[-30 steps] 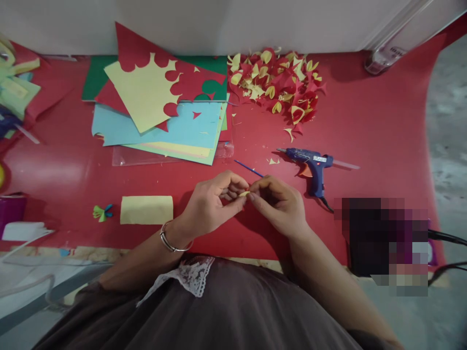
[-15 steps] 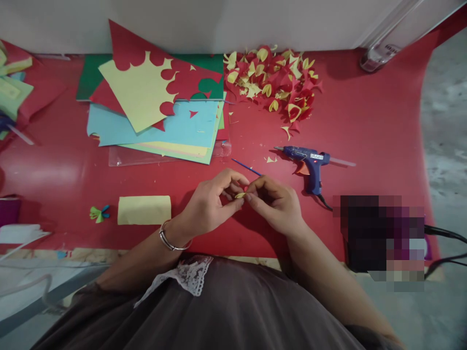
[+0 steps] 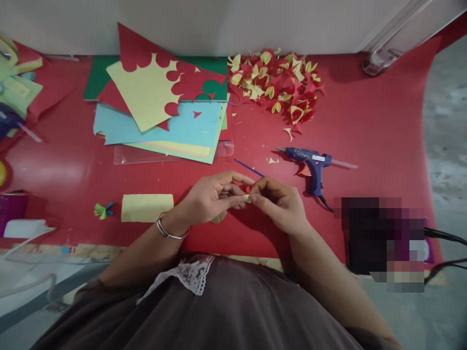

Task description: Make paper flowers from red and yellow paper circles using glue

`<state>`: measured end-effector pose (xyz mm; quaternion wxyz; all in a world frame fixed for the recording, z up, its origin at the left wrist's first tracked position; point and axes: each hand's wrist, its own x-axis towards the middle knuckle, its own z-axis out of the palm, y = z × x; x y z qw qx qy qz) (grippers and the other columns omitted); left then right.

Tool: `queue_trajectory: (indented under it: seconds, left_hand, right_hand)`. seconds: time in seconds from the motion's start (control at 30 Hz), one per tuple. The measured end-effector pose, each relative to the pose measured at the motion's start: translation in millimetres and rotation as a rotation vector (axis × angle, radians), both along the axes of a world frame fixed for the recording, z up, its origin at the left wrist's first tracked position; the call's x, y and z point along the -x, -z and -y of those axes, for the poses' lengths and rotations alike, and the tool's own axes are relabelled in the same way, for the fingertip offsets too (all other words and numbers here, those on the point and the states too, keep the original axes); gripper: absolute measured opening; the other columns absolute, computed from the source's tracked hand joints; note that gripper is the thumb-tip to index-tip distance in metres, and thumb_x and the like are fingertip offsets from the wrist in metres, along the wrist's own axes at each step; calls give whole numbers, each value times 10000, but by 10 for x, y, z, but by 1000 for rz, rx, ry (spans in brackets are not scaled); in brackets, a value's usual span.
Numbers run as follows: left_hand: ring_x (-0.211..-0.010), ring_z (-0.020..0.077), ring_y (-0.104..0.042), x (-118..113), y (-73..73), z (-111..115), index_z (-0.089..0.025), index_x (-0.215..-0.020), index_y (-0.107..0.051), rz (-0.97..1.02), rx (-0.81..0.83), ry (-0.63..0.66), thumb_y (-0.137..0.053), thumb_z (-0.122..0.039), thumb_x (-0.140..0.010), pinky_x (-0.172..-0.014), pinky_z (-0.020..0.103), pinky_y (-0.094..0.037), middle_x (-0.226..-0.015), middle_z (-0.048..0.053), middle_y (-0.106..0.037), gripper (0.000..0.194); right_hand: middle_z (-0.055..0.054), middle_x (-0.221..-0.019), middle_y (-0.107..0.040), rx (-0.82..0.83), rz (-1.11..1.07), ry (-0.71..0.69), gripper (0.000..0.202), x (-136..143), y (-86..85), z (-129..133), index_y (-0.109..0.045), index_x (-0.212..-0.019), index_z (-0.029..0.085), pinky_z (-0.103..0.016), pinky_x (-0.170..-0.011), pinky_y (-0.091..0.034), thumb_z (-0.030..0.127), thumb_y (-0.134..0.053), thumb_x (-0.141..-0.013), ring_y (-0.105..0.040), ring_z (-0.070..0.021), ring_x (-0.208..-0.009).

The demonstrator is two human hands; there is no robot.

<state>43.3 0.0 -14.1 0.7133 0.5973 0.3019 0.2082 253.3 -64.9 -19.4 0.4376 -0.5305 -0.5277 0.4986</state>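
Note:
Between my fingertips is a small yellow paper piece (image 3: 247,198), with a bit of red (image 3: 248,189) showing just behind it. My left hand (image 3: 211,197) pinches the yellow piece from the left, thumb stretched along it. From the other side, my right hand (image 3: 279,204) grips it between thumb and forefinger. Much of the piece is hidden by the fingers. Just beyond my hands a thin blue stick (image 3: 249,167) lies on the red table. A blue glue gun (image 3: 308,158) rests to the right, a clear glue stick poking from its back.
Cut coloured sheets (image 3: 156,124) are stacked at the back left. Beside them is a heap of red and yellow paper pieces (image 3: 273,82). A yellow strip (image 3: 147,208) and a small green-blue paper flower (image 3: 104,210) lie left. A bottle (image 3: 377,63) stands back right.
The yellow piece has turned between my fingers and shows a broader face. My left thumb has straightened and come closer to my right fingertips. The view has shifted slightly.

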Motion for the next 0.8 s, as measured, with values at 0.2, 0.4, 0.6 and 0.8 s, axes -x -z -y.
queue_trajectory:
  seconds: [0.2, 0.4, 0.6, 0.8]
  left_hand:
    - [-839, 166, -769, -4, -5, -26, -190, -1138, -726, -145, -192, -150, -799, -349, -952, -760, 271, -615, -946, 52, -805, 255]
    - [-993, 261, -641, -58, 38, -35, -176, -1071, -752, -495, -793, -136, -842, -321, -905, -920, 431, -553, -1007, 79, -722, 238]
    - [-1096, 295, -581, -158, 56, 41, -156, -1186, -720, -533, -853, -17, -762, -215, -914, -989, 471, -524, -1156, 117, -665, 281]
    - [-1129, 289, -556, -185, 101, -39, -194, -1105, -779, -488, -902, 17, -643, -95, -919, -1016, 469, -505, -1196, 108, -672, 251]
  right_hand:
    - [31, -683, -638, -27, 74, 113, 167, -6, -3, -11, -686, -817, 216, -269, -546, -356, 322, -726, -940, -479, -105, -560]
    - [36, -667, -604, -67, 209, 309, 145, -52, 18, -18, -687, -817, 225, -280, -567, -383, 299, -719, -938, -495, -120, -580]
    - [8, -736, -675, -127, 341, 273, 120, -53, 28, -15, -702, -843, 229, -287, -596, -421, 298, -702, -941, -560, -138, -629]
    - [15, -730, -675, -151, 378, 276, 116, -55, 18, -8, -703, -838, 228, -280, -593, -419, 284, -702, -940, -548, -132, -616]
